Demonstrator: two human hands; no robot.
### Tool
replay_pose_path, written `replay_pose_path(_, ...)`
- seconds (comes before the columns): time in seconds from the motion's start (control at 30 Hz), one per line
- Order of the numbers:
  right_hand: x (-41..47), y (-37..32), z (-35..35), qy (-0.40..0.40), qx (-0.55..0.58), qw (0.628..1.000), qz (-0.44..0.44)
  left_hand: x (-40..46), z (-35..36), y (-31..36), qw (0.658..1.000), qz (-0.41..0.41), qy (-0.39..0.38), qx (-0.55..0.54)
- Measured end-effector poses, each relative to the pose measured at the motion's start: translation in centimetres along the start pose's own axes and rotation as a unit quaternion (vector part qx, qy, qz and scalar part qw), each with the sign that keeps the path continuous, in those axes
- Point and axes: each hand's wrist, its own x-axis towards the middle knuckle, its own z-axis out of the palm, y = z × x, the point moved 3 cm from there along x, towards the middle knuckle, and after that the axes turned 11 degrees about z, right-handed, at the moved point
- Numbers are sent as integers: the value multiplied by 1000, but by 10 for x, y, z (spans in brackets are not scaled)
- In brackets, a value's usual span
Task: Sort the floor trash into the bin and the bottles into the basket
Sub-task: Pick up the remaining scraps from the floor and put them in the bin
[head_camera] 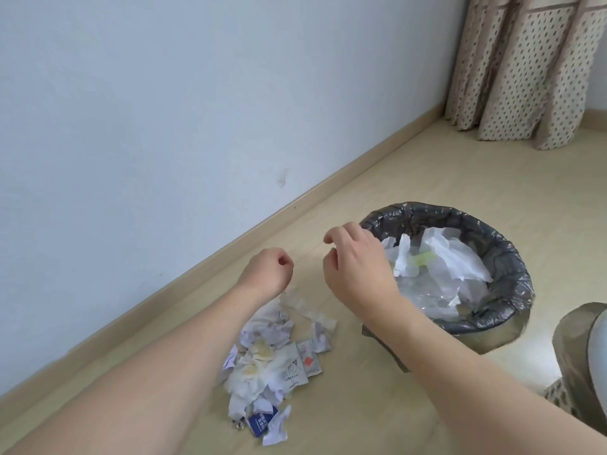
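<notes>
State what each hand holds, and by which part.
Nothing visible in either: the left hand is curled in a fist above the trash pile, the right hand hangs loosely curled beside the bin.

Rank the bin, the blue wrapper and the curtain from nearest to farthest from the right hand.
From the right hand:
1. Bin, just beside it on the right.
2. Blue wrapper, at the near end of the floor pile.
3. Curtain, far corner.

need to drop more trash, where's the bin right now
In the head view the bin, lined with a dark bag, stands on the floor at right of centre, just beyond the right hand and right of the paper scraps.
</notes>
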Motion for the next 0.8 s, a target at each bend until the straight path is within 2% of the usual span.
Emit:
replay_pose_path(0.07, -16, -12, 31, -79, 21, 997, 3, -6, -2, -28, 998, 6, -37, 52)
replay_pose_path(0.2, -49, 1, 100, -270, -4, 958, 99, -11, 8, -76, 986, 8, -118, 114)
replay_pose_path(0.3, -58, 28, 134, -309, -57, 928, 202, 3, 17, -110, 979, 4, -143, 144)
replay_pose_path(0.43, -51, 56, 169, -285, -126, 919, 240, 36, 30, -145, 975, 21, -142, 168)
replay_pose_path(0.6, -41, 65, 225, -248, -117, 926, 260, 92, 51, -181, 975, 62, -122, 175)
replay_pose_path(0.73, -58, 81, 248, -88, -100, 971, 198, 128, 64, -213, 990, 60, -98, 86)
replay_pose_path(0.8, -60, 83, 258, -49, -114, 979, 163, 140, 69, -231, 993, 75, -77, 55)
